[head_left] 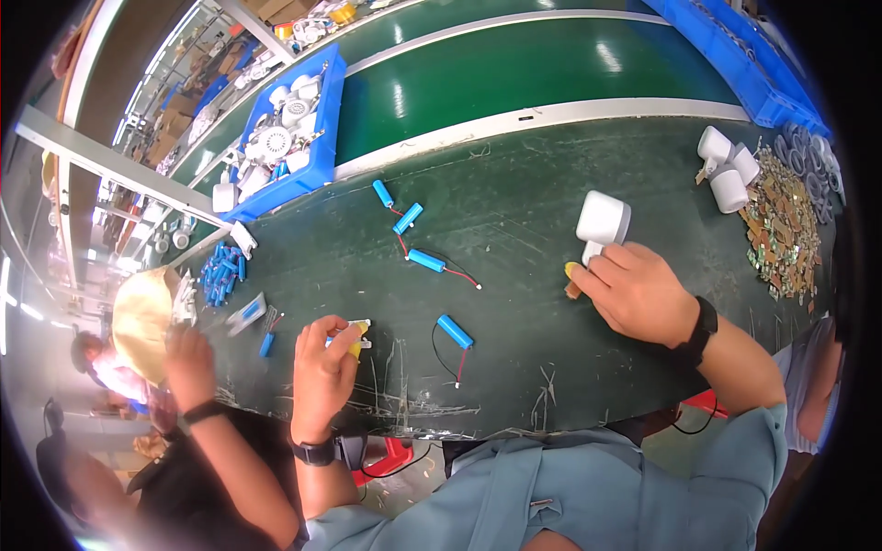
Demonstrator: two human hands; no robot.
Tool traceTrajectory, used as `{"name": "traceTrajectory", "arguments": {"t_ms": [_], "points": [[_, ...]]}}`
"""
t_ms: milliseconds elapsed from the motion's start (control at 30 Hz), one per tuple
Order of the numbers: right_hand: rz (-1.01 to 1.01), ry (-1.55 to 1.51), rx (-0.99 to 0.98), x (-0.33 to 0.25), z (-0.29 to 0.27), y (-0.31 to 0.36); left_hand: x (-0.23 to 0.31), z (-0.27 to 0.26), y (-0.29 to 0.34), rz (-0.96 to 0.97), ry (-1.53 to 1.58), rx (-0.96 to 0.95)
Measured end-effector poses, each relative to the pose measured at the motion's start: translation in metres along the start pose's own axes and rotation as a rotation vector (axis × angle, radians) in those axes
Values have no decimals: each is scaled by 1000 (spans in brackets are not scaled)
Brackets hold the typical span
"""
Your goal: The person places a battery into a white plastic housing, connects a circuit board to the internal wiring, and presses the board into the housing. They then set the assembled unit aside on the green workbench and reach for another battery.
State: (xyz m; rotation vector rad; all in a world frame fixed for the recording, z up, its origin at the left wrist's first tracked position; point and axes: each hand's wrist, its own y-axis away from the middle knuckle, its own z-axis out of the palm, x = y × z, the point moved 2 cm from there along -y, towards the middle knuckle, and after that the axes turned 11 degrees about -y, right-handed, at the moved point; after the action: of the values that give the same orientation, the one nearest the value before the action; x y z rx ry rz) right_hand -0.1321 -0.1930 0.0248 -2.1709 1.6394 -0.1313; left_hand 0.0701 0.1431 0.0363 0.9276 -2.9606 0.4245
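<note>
Desk (514, 395) of dark green matt sheeting, scored with pale scratches, fills the middle of the frame. Above it a glossy green belt (514, 73) with white rails curves across the top. A rectangular blue plastic crate (328, 147), upper left, is heaped with smooth white plastic units, some with round slotted faces. A second blue plastic crate (767, 108) crosses the upper right corner; it holds pale parts, only partly visible.

The person's right hand (643, 294) is right of centre, the left hand (323, 372) at lower centre; a co-worker's blurred bare hand (188, 367) is at the left.

Towards the right edge, flat brown and greenish chips (781, 230) form a grainy heap, with smooth grey rings (808, 161) piled above it and rounded white plastic cups (729, 188) beside it. A rounded white plastic housing (602, 217) with a grey rim lies just beyond the right hand's fingers; whether they press on it I cannot tell.

Short blue cylindrical cells (220, 273) make a pile at left. Near the centre, three more blue cells (426, 261) with thin red leads lie in a slanting row, and a single blue cell (455, 331) below them has red and black leads; any print on the wraps is too small to read.

Smallest are the held parts: a flat brown piece (572, 290) pinched in the right grip under a yellow-covered fingertip, and a little white piece (366, 344), mostly hidden, grasped in the left grip.
</note>
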Motion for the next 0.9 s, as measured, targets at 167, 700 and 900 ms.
{"name": "traceTrajectory", "arguments": {"t_ms": [167, 700, 900], "points": [[360, -525, 123, 3, -1, 34, -6, 10, -19, 122, 6, -35], [1128, -2139, 258, -10, 33, 46, 119, 51, -67, 197, 641, -337], [1091, -2308, 126, -17, 41, 28, 143, 74, -76, 230, 796, -316]]}}
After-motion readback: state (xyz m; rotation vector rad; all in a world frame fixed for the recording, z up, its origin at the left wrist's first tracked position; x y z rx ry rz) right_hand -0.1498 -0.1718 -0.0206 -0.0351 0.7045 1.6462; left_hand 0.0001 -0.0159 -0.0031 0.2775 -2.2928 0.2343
